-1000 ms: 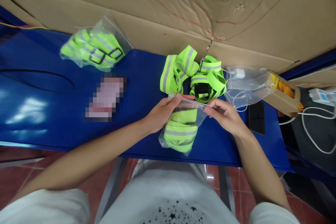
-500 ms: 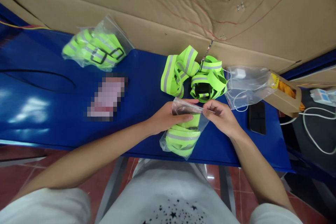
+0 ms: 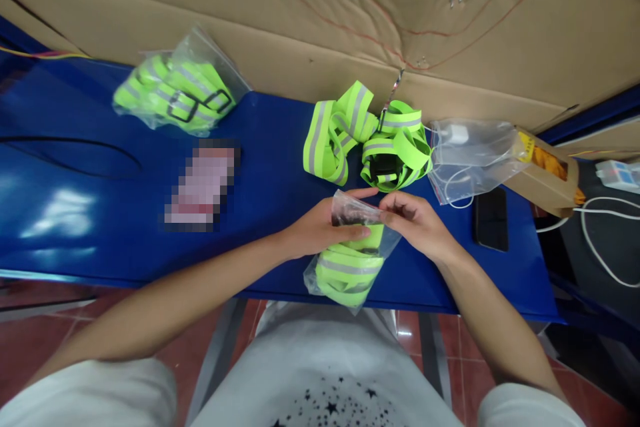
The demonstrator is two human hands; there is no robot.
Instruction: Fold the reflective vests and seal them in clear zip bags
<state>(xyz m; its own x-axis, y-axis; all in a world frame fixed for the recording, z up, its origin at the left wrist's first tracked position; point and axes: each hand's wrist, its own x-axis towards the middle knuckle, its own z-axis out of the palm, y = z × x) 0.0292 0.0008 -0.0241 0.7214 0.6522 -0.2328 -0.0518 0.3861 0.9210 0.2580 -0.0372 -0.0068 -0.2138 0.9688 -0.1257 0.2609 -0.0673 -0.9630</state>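
A clear plastic bag [image 3: 391, 240] hangs between my hands at the front edge of the table, with a folded yellow-green strap [image 3: 347, 270] with grey stripes inside it. My left hand [image 3: 325, 227] grips the bag's left side, thumb over the front and fingers behind. My right hand [image 3: 414, 220] pinches the upper edge of the bag near its right corner. Just beyond my hands lie two loose strap bundles, one on the left [image 3: 325, 143] and one on the right with a black buckle [image 3: 400, 147].
On the blue table [image 3: 270, 167] are a filled strap bag [image 3: 180, 93] at back left, a pixelated rectangular item [image 3: 203, 183], and a black phone [image 3: 491, 219] at right. A clear bag with a white charger [image 3: 456, 134] lies beside a cardboard box [image 3: 537, 183].
My right hand has shifted slightly left along the bag's upper edge. The view has moved a little; both hands still hold the bag.
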